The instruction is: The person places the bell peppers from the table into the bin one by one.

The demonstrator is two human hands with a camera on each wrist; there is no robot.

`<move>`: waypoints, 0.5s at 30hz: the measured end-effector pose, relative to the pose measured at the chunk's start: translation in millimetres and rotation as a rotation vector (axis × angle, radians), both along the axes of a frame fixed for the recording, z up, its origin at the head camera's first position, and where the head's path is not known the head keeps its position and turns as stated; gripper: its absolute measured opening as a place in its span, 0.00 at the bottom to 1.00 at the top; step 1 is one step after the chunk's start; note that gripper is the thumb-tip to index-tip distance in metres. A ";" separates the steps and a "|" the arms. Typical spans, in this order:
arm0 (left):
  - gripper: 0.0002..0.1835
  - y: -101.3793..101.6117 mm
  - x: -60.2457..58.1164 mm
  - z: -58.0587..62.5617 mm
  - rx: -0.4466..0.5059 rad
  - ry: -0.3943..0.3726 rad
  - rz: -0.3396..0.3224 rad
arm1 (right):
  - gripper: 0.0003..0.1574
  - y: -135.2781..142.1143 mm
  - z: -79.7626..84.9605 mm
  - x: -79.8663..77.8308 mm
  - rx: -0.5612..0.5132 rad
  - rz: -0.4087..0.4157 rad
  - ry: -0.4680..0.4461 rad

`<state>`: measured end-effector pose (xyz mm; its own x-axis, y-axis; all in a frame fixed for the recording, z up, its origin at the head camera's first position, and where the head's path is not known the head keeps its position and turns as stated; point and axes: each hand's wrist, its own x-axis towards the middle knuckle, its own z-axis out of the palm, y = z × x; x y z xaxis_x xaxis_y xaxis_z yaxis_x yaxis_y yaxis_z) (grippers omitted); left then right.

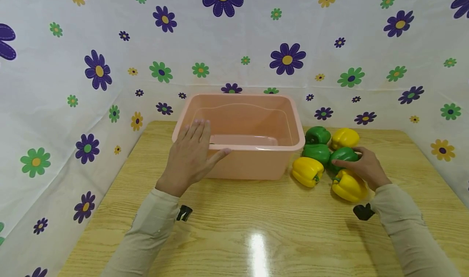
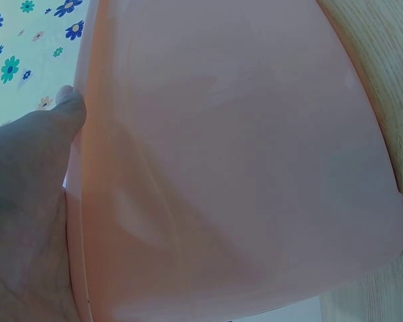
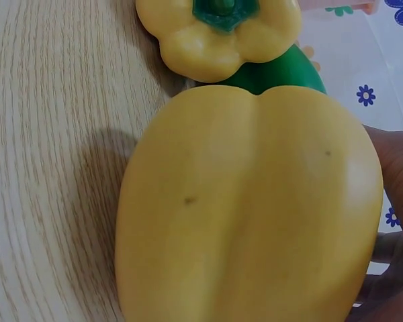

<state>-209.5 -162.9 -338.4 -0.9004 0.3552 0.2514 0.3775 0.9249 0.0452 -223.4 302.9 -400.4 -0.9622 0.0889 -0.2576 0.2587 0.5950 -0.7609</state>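
Note:
A pink plastic bin (image 1: 249, 163) stands on the table. My left hand (image 1: 190, 151) rests on its front left rim, fingers straight and thumb out along the edge; in the left wrist view the thumb (image 2: 70, 107) touches the rim. To the bin's right lie several bell peppers. My right hand (image 1: 366, 167) reaches over them, thumb and fingers around a green bell pepper (image 1: 342, 157). Just in front of that hand sits a yellow bell pepper (image 1: 349, 186), which fills much of the right wrist view (image 3: 248, 208) and hides the held pepper's far side.
Another yellow bell pepper (image 1: 307, 171) lies by the bin's front right corner, with two green bell peppers (image 1: 316, 153) (image 1: 318, 135) behind it. A third yellow bell pepper (image 1: 345, 138) is at the back. Flower-printed cloth (image 1: 242, 37) hangs around the wooden table (image 1: 220, 228).

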 end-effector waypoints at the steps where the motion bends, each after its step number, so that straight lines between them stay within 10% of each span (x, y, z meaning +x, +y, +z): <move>1: 0.55 0.0 0.1 0.0 0.000 0.000 0.000 | 0.68 -0.2 0.0 -0.3 0.002 -0.001 -0.003; 15: 0.54 1.0 1.3 2.1 0.004 -0.021 0.005 | 0.69 -1.2 -0.3 -0.9 -0.006 0.006 -0.011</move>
<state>-208.2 -161.9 -336.3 -0.9075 0.3495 0.2332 0.3714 0.9267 0.0566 -224.3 301.6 -400.6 -0.9598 0.0812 -0.2686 0.2633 0.5917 -0.7619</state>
